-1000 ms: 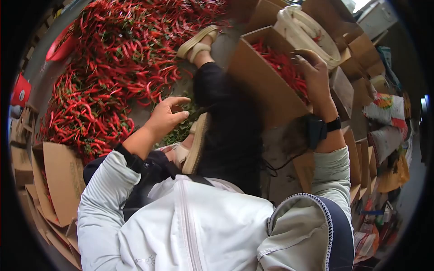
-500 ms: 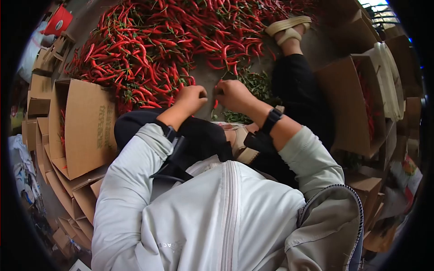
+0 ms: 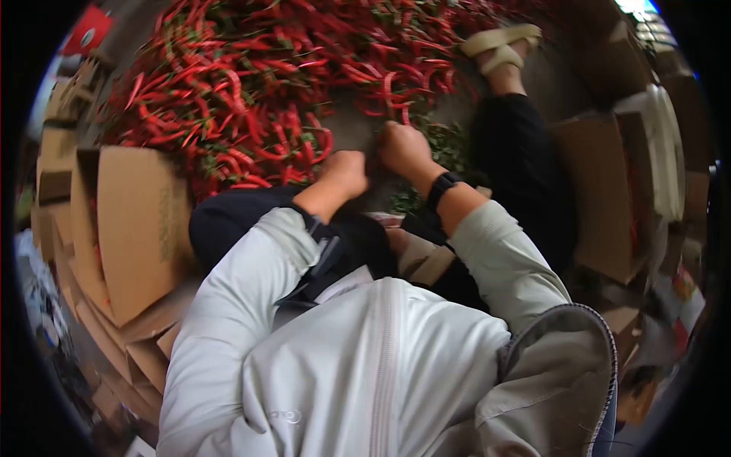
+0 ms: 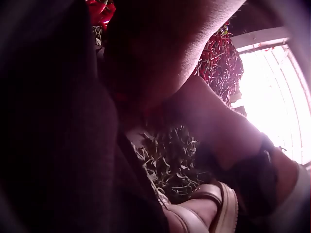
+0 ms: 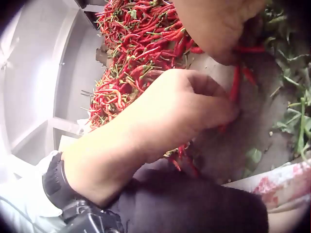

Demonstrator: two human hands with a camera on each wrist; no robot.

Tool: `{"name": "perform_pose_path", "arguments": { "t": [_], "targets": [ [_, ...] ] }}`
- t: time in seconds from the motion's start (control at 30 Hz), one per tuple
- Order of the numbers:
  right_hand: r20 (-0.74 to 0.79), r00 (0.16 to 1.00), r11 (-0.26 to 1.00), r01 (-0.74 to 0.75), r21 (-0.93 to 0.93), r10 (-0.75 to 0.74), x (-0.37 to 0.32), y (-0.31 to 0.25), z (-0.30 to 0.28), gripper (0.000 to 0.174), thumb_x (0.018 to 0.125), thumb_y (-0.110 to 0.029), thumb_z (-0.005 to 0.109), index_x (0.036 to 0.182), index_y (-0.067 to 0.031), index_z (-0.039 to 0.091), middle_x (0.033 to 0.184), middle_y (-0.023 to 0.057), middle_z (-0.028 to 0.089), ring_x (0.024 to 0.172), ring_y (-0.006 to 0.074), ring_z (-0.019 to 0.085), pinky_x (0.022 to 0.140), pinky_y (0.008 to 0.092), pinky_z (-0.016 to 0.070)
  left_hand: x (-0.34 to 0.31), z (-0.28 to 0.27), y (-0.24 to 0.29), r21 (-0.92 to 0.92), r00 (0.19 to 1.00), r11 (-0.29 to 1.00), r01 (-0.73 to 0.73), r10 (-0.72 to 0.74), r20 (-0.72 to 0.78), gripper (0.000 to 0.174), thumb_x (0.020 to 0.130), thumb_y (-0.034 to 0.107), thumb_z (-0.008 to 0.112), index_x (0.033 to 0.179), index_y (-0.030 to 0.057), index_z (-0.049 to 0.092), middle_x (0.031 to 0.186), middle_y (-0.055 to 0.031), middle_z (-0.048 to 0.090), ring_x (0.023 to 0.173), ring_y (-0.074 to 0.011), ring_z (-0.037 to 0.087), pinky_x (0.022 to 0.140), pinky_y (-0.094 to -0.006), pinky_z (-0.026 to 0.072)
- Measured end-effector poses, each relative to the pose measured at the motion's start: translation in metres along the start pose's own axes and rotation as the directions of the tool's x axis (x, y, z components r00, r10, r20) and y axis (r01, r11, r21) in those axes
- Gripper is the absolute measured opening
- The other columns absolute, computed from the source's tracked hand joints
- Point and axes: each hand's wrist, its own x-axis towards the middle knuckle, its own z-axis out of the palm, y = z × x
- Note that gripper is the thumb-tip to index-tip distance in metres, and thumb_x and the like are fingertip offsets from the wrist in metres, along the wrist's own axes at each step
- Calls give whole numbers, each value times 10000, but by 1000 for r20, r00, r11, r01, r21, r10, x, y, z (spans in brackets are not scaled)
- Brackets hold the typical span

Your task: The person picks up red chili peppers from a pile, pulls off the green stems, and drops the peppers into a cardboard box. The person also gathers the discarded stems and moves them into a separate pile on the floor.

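Above the lap, the left hand (image 3: 344, 174) is curled. In the right wrist view this left hand (image 5: 170, 109) pinches a slender red chilli (image 5: 235, 85) between thumb and fingers. Close to it, the right hand (image 3: 407, 147) is bent downward; in the right wrist view the right hand (image 5: 218, 24) grips red chillies (image 5: 250, 49) that stick out beneath its fingers, whose tips are hidden. The left wrist view has the left hand (image 4: 155, 53) dark in front, its fingers unclear. A big heap of red chillies (image 3: 228, 91) lies beyond the hands.
Green leaves and stems (image 3: 445, 148) lie beside the right hand. Cardboard boxes stand at the left (image 3: 145, 228) and right (image 3: 601, 190), with a pale tub (image 3: 664, 152) beyond. A sandalled foot (image 3: 504, 57) rests at the heap's edge.
The right hand has come from the chilli box at the right to beside the left hand. The left hand, earlier with fingers spread, has curled. The head view has turned and slightly shifted.
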Motion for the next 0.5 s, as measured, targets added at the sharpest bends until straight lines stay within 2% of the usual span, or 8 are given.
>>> {"name": "perform_pose_path", "arguments": {
  "t": [0.1,0.2,0.23,0.3,0.33,0.37,0.43,0.5],
  "targets": [
    [110,993,997,28,71,-35,-5,9,-6,243,663,-276,657,788,-69,637,747,155,629,731,331,612,643,423,486,4,8,-10,-134,967,969,-206,181,-179,308,654,209,571,898,23,600,860,-215,601,849,-373,574,722,-447,445],
    [58,998,943,-31,331,13,-19,16,-15,253,612,-215,658,811,-64,622,743,136,623,727,274,620,627,373,481,34,27,-38,-449,965,855,-261,246,-91,190,699,124,492,816,-5,568,650,-158,567,640,-281,563,588,-360,443],
    [10,999,900,-32,434,30,-29,13,-24,243,615,-195,641,813,-56,623,760,144,621,722,278,618,623,373,479,35,23,-41,-857,970,515,-7,213,120,131,712,89,452,763,23,552,605,-86,532,573,-196,528,549,-308,440],
    [-94,986,825,-60,562,136,-43,8,-28,255,611,-189,625,810,-28,617,745,164,613,695,295,612,621,376,478,34,19,-39,-988,927,150,44,362,96,126,725,65,449,809,42,540,668,-42,536,598,-150,524,581,-249,444],
    [-68,980,770,-102,630,185,-50,5,-34,233,621,-170,620,796,-16,610,747,175,612,701,291,617,625,375,483,22,10,-25,-985,915,168,41,390,104,126,725,65,449,809,42,540,668,-42,536,598,-150,524,581,-249,444],
    [-38,975,708,-131,694,218,-56,3,-38,212,631,-151,616,782,-3,603,750,187,611,708,287,623,628,375,488,4,-2,-5,-998,957,-2,66,282,63,129,747,51,458,850,36,534,716,-48,546,632,-149,532,610,-244,447],
    [6,970,500,-130,856,242,-66,0,-36,173,662,-110,593,771,23,570,675,166,581,630,254,607,543,358,481,-13,-7,20,-985,987,-163,60,157,35,137,769,36,468,892,30,528,763,-54,557,665,-147,540,639,-240,450],
    [167,970,11,-171,985,177,-81,-10,-44,168,703,-97,561,839,1,551,634,101,542,546,189,539,469,337,441,-20,-8,30,-987,988,-138,-77,124,-94,143,811,19,502,953,27,519,830,-54,571,733,-135,551,690,-226,448]
  ]
}}
